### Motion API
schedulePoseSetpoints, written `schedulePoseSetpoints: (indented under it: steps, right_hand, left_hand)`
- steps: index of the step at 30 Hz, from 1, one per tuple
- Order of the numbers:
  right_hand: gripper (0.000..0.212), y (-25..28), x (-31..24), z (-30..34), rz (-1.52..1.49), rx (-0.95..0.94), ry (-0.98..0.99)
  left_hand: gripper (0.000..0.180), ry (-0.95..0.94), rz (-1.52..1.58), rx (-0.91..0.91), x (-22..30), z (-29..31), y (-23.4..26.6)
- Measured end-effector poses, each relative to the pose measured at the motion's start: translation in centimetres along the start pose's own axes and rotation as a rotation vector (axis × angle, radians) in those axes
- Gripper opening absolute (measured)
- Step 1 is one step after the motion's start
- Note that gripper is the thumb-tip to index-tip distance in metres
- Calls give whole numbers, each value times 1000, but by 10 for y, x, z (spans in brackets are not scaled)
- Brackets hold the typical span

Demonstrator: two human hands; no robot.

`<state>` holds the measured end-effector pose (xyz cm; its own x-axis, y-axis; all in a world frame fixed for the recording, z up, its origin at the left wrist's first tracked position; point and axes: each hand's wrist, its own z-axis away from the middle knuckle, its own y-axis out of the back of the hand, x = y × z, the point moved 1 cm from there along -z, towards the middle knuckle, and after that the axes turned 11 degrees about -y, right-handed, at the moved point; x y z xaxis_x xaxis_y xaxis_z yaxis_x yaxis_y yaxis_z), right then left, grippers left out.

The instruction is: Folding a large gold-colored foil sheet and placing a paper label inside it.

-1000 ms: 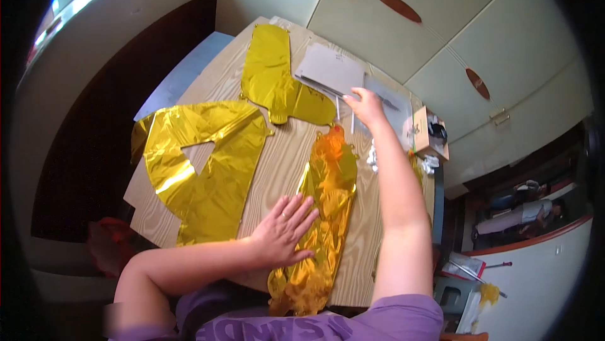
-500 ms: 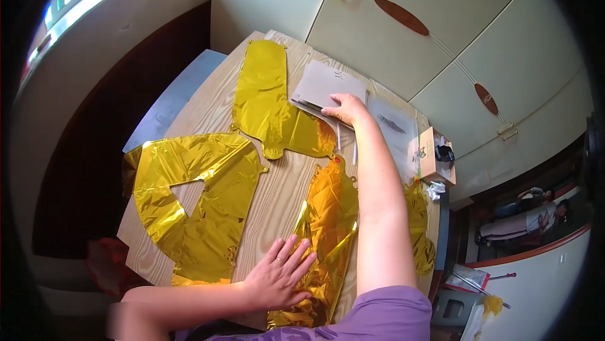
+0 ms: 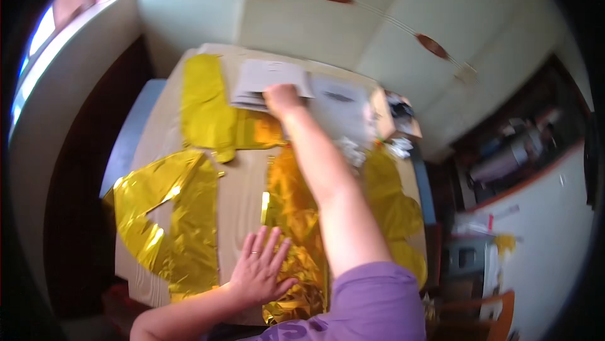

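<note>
Two hands work over a bench [image 3: 236,196] strewn with gold foil balloons: the left hand [image 3: 261,268] lies open, fingers spread, on a crumpled gold foil balloon [image 3: 293,215] at the near edge, while the right hand [image 3: 282,98] grips a stack of white papers [image 3: 268,76] at the far edge.

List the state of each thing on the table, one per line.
Gold foil balloons: deflated, lying flat.
Left hand: open, fingers spread, flat on a crumpled gold balloon.
Right hand: reaching far, resting on the white packets; grip unclear.
Small cardboard box: open.
</note>
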<state>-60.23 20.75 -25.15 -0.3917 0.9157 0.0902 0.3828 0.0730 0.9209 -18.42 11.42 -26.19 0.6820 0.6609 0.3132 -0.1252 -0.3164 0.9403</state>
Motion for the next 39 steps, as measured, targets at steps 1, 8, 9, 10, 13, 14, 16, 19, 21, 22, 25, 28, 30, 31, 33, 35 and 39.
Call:
schedulePoseSetpoints:
  steps: [1, 8, 9, 10, 13, 14, 16, 19, 21, 22, 25, 28, 30, 31, 33, 35, 39]
  right_hand:
    - [20, -6, 7, -1, -31, -18, 21]
    - [24, 0, 2, 6, -17, -140, -90]
    - [26, 8, -8, 10, -1, -200, -77]
    - [28, 14, -15, 11, 22, -260, -63]
    - [24, 27, -21, 14, 125, -201, -28]
    - [24, 30, -23, 12, 139, -192, -20]
    - [24, 31, -23, 12, 140, -184, -19]
    - [26, 24, -20, 9, 95, -179, -43]
    - [27, 19, -19, 10, 52, -194, -71]
    - [28, 16, -21, 11, 30, -209, -86]
    - [29, 9, -14, 17, -48, -247, -132]
    - [30, 6, -15, 18, -65, -293, -131]
    - [30, 6, -19, 17, -29, -314, -99]
    - [30, 7, -21, 17, 2, -318, -75]
    - [29, 8, -23, 17, 39, -306, -52]
    - [29, 9, -24, 18, 51, -275, -51]
    - [26, 8, -22, 20, 105, -210, -39]
  left_hand:
    - [91, -9, 4, -2, 1, -3, 1]
    - [90, -24, 55, 35, 11, -10, 2]
    - [90, -10, 45, 12, 9, -7, 2]
    - [90, -1, 39, -4, 8, -6, 1]
    - [90, 10, 63, -13, 9, -5, 1]
    - [90, 10, 68, -15, 10, -6, 3]
    - [90, 16, 85, -24, 12, -6, 6]
    - [90, 7, 76, -17, 13, -5, 5]
    - [90, 4, 76, -9, 12, -3, 5]
    - [91, 4, 77, -5, 11, -3, 5]
    - [92, 2, 88, -14, 13, -6, 6]
    - [93, -3, 83, -10, 11, -5, 4]
    - [91, 1, 48, -17, 11, -4, 4]
    - [90, 3, 30, -19, 11, -4, 4]
    - [90, 10, 38, -33, 12, -4, 6]
    - [91, 8, 47, -25, 11, -4, 6]
    - [92, -11, 58, 1, 11, -5, 4]
